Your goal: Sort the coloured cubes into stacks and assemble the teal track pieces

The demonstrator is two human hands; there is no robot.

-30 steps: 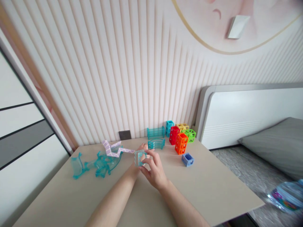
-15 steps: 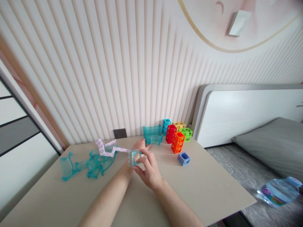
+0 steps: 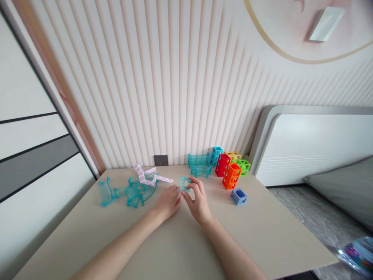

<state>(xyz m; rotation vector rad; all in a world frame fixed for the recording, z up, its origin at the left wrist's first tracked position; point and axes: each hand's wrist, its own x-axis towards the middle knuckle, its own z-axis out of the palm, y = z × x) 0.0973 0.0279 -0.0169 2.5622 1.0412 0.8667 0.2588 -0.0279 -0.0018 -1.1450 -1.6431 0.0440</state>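
Observation:
A clear, pale teal open-sided block is pinched between the thumb and fingers of my right hand, above the middle of the table. Beside it, to the left, is my left hand, its back up and its fingers curled in. Its fingertips are close to the block's left side. What the left fingers hold, if anything, is hidden. Left of my hands lie several translucent teal track pieces. On top of them rests a lilac zigzag strip with white lines.
Against the wall stand teal curved track pieces. To their right are teal, red, yellow, green and orange open-frame blocks. A blue block lies nearer. A plastic bottle is beyond the table's right edge.
My left hand has come back from beside the teal tracks at the wall to the left of the clear block. My arms no longer cross. The view has shifted left.

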